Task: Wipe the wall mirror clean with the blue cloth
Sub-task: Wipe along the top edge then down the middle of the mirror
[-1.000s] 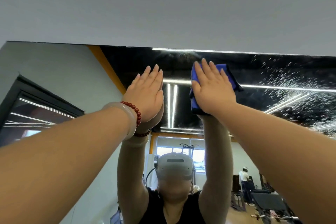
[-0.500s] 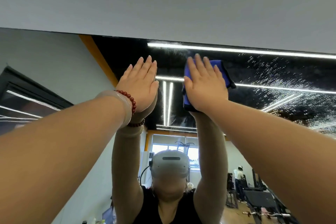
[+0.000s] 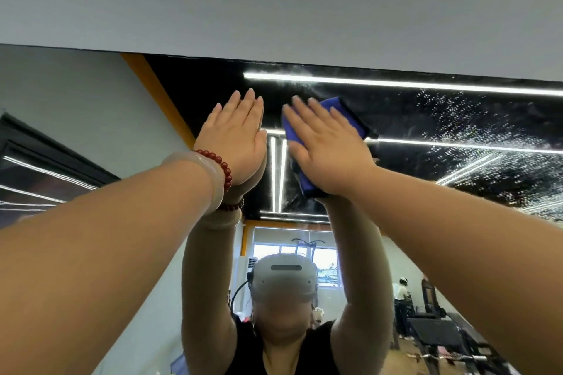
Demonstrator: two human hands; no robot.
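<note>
The wall mirror [image 3: 441, 161] fills the lower two thirds of the head view, its top edge running under a grey wall. My right hand [image 3: 327, 151] presses the folded blue cloth [image 3: 350, 119] flat against the glass near the top edge, fingers straight. Blue fabric shows past the fingertips and below the palm. My left hand [image 3: 236, 138] lies flat on the glass just left of it, fingers straight, holding nothing. A red bead bracelet and a pale bangle sit on that wrist. Spray droplets speckle the mirror to the right of the cloth.
The grey wall [image 3: 274, 0] above the mirror is bare. The glass reflects me with both arms raised, ceiling light strips, a window, gym equipment and another person at the lower right.
My right hand has tilted the cloth and slid it slightly left and up toward the top edge. The left hand stays flat on the glass beside it. My view has tipped a little.
</note>
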